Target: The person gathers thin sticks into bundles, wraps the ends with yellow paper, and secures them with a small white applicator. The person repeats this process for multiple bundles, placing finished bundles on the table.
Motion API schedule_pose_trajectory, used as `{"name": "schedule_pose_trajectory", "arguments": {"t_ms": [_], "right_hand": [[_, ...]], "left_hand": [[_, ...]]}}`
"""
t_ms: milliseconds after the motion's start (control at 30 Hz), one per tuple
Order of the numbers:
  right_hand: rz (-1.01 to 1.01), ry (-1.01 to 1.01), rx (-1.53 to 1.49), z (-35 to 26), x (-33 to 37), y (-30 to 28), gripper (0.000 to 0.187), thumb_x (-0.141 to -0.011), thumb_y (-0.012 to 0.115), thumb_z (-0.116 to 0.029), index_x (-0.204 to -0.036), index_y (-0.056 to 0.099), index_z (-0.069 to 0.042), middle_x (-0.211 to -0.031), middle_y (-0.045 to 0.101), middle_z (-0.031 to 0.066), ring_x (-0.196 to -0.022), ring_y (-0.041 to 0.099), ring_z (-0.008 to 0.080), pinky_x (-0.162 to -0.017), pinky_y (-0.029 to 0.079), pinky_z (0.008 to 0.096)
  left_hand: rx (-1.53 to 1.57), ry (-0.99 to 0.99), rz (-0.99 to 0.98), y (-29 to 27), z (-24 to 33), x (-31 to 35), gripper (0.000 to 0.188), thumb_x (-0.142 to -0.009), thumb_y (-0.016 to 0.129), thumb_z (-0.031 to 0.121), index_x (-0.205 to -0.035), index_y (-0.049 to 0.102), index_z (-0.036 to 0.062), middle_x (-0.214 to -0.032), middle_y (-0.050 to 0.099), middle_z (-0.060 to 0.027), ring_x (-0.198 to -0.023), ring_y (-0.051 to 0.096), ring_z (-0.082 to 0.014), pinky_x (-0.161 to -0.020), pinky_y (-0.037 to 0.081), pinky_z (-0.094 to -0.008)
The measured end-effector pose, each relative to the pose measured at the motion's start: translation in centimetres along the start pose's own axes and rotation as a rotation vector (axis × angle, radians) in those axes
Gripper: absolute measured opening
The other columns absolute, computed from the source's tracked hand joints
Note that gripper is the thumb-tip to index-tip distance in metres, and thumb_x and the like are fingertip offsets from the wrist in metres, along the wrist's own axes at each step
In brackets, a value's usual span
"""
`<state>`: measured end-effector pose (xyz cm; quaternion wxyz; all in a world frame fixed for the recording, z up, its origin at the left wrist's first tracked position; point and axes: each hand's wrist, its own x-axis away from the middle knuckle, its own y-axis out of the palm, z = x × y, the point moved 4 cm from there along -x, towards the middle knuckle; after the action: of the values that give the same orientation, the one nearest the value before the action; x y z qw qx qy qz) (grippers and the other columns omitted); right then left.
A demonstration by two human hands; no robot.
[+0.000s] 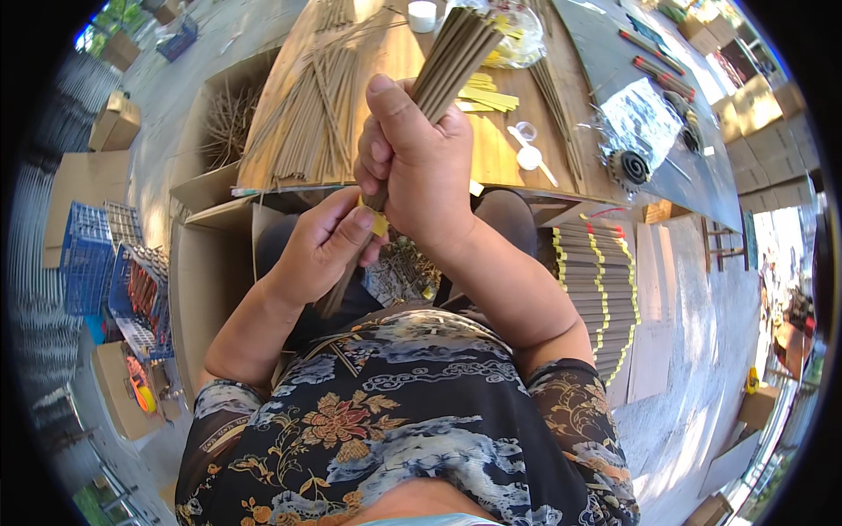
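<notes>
The right hand's point(421, 167) fingers clamp the brown stick bundle point(452, 66), tilted across the worktop's point(498, 175) near edge; the left hand's point(320, 245) close on it beside a yellow band point(380, 224) (tightness unverifiable). Judged risk: slack left grip could loosen the band.

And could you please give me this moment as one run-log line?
Right hand: gripping stick bundle | Left hand: pinching yellow strip against it | Wooden table: loose sticks, white container
</notes>
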<state>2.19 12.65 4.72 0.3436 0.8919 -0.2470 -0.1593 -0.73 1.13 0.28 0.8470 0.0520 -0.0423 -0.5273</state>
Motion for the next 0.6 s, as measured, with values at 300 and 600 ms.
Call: {"name": "schedule_pose_trajectory", "arguments": {"t_ms": [300,600], "right_hand": [[-0.2,-0.123,0.211,-1.0,-3.0,-5.2,0.044,-0.085,0.055,-0.035,-0.104,0.05,0.005,-0.091,0.06,0.0129,-0.08,0.06,0.0168,-0.067,0.048,0.0291],[0.406,-0.01,2.117,-6.4,-0.5,-23.7,0.035,-0.073,0.065,-0.039,-0.087,0.063,-0.007,-0.09,0.058,0.0129,-0.09,0.053,0.03,-0.074,0.043,0.0396]], "left_hand": [[0.063,0.015,0.098,0.0,-1.7,-3.4,0.028,-0.091,0.047,0.029,-0.097,0.049,0.0014,-0.073,0.049,-0.0036,-0.056,0.043,-0.0067,-0.048,0.036,-0.0184],[0.178,0.086,0.139,-0.4,-1.3,-4.9,0.03,-0.088,0.053,0.031,-0.096,0.051,0.0024,-0.076,0.051,-0.0063,-0.056,0.045,-0.0088,-0.047,0.036,-0.0193]]}}
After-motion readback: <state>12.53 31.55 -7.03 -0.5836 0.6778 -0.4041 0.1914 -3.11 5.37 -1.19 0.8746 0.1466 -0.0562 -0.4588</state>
